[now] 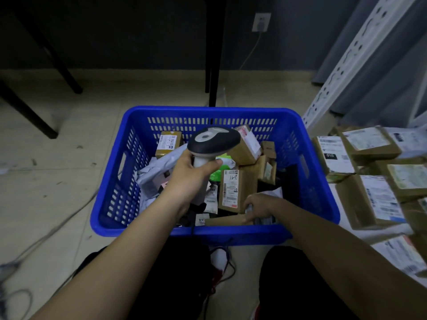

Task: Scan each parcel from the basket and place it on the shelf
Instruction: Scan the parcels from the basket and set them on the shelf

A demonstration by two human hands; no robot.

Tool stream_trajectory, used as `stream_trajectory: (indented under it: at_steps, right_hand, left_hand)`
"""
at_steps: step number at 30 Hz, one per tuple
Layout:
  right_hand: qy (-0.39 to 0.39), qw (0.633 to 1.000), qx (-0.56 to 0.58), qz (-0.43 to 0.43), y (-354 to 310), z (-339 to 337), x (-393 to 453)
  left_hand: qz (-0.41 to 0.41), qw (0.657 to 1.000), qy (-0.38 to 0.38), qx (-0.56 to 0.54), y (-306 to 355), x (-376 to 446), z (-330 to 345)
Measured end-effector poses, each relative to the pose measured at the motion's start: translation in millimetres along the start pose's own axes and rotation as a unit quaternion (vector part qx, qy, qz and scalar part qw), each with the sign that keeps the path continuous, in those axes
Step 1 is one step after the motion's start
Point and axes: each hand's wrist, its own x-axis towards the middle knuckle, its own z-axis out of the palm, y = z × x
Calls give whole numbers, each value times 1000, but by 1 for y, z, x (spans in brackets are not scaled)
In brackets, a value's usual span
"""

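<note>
A blue plastic basket (318, 181) stands on the floor in front of me, filled with several cardboard parcels and grey mailer bags. My left hand (191, 179) grips the handle of a grey and black barcode scanner (213, 140), held above the basket's middle. My right hand (258, 207) reaches into the basket's near right corner, its fingers curled on a flat brown cardboard parcel (225, 220) lying against the near wall. A labelled brown box (231, 190) stands just beyond that hand.
On the low white shelf (342, 222) to the right lie several labelled brown parcels (369, 199). A perforated metal upright (346, 58) rises behind it. Black table legs (215, 54) stand beyond the basket. Cables trail on the tiled floor at left.
</note>
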Motion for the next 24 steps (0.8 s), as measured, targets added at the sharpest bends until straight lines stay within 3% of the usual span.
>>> stream_trajectory:
  at_steps: [2, 5, 7, 9, 11, 13, 16, 20, 22, 24]
  right_hand:
    - [44, 999, -28, 12, 8, 1, 4]
    - [201, 979, -36, 19, 25, -2, 6]
    - [265, 964, 17, -19, 34, -3, 6]
    - [240, 959, 125, -85, 32, -5, 1]
    - [160, 967, 148, -132, 24, -4, -4]
    - [83, 980, 95, -152, 21, 0, -1]
    - [40, 990, -28, -135, 23, 6, 7]
    - [108, 987, -88, -81, 20, 11, 14]
    - [172, 979, -55, -94, 19, 11, 16]
    - [185, 974, 13, -127, 19, 9, 12]
  left_hand:
    - [-3, 1000, 7, -3, -3, 1, -1]
    - [1, 1000, 11, 9, -6, 5, -2]
    - [-2, 1000, 7, 18, -7, 6, -1]
    - [-7, 1000, -1, 17, -6, 6, 0]
    - [-13, 1000, -10, 8, -6, 6, 2]
    - [-10, 1000, -18, 8, -6, 5, 4]
    - [-10, 1000, -21, 11, -5, 5, 6]
    - [-9, 1000, -17, 11, -5, 5, 7]
    - [-8, 1000, -17, 13, -6, 5, 7]
    - [-10, 1000, -19, 12, -6, 5, 7]
